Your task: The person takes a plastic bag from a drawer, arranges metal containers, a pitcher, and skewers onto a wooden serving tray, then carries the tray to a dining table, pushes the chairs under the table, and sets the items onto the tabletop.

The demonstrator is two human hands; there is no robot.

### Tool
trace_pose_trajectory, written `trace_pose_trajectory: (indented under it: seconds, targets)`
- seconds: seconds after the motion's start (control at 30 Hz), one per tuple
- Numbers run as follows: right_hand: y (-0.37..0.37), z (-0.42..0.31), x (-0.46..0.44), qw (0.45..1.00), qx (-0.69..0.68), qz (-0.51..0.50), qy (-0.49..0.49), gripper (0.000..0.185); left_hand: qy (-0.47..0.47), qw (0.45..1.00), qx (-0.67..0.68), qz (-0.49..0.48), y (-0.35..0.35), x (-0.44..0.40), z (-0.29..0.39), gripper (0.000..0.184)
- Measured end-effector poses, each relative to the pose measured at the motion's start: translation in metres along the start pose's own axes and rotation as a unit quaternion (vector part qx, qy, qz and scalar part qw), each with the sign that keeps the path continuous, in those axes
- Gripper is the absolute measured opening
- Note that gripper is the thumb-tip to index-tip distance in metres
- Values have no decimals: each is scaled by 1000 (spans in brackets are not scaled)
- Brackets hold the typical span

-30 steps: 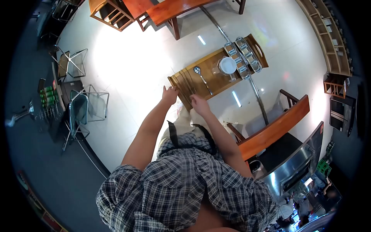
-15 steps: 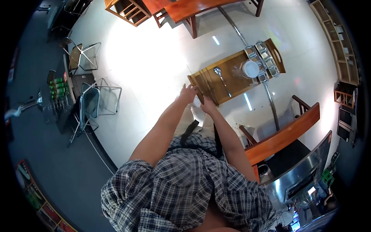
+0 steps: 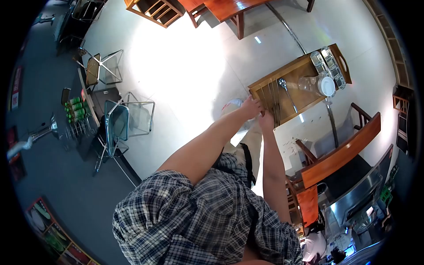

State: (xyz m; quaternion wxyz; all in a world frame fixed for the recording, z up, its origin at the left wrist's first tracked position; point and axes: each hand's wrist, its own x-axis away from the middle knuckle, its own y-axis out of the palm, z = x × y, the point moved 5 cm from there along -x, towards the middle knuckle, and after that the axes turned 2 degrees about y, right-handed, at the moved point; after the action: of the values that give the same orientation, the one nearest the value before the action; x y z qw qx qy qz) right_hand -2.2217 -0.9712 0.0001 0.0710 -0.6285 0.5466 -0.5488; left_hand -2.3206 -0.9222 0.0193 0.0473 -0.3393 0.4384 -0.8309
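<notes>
A wooden tray (image 3: 295, 115) is out in front of me, at an angle above the floor. My left hand (image 3: 251, 107) is closed at its near end. Close beside it, my right hand (image 3: 266, 120) is closed on the same end; both sets of fingertips are partly hidden. Several long thin sticks (image 3: 274, 99) lie across the tray near my hands. Past them is a metal spoon (image 3: 288, 93), possibly slotted. A clear jar with a white lid (image 3: 327, 86) appears to lie on its side. Clear-and-metal compartmented containers (image 3: 319, 63) line the far end.
A red-brown wooden bench (image 3: 342, 152) stands to the right, and a wooden table (image 3: 238, 9) ahead. Metal-framed chairs (image 3: 117, 121) are at the left, near green bottles (image 3: 76, 109). My shoe (image 3: 232, 104) shows on the pale floor left of the tray.
The tray and both hands have shifted right in view, while the surroundings shifted less. My left hand is nearer my right hand, and a shoe now shows beside the tray.
</notes>
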Motion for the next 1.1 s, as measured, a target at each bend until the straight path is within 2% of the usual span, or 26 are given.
trace_pose_trajectory:
  seconds: [0.1,0.2,0.27,0.3,0.37,0.5,0.53,0.63,0.7,0.73,0.83,0.87,0.9,0.97,1.1]
  targets:
    - [-3,1,-2,1000,-2,-30,-3,25,-16,1000,-10,-19,-3,1,1,36]
    - [3,7,-2,999,27,-29,18,27,-5,1000,-6,1,-12,-2,-3,33]
    - [2,12,2,1000,-14,-2,18,24,-46,997,-2,-59,-10,-11,-5,42]
    - [3,13,3,1000,-14,3,26,24,-37,998,-3,-58,-10,-14,-7,42]
    - [9,10,3,999,-30,1,13,27,-72,996,-3,-51,-4,-12,-17,40]
    - [9,10,7,1000,13,9,0,33,-77,997,-28,-2,-9,-7,-11,36]
    - [8,10,8,999,-21,33,-33,27,-77,997,-30,-2,-7,-5,-11,36]
    - [10,7,3,998,54,20,-26,24,-69,997,-18,31,-7,-11,-10,32]
    - [7,3,6,998,42,38,0,21,-73,996,-52,22,-2,-19,-11,29]
    - [8,1,6,998,51,43,6,19,-57,993,-85,55,-2,-20,-10,26]
    - [10,0,9,995,58,83,23,17,-11,997,-61,49,0,-25,-12,23]
    - [12,0,9,994,56,83,41,17,18,992,-74,101,-5,-22,-11,19]
    - [12,-1,8,993,54,84,58,16,32,991,-79,101,-11,-21,-11,19]
    - [18,1,5,992,38,94,71,16,54,994,-85,32,-16,-22,-16,18]
    - [26,-11,9,991,46,95,78,18,96,991,-53,71,-3,-28,-36,15]
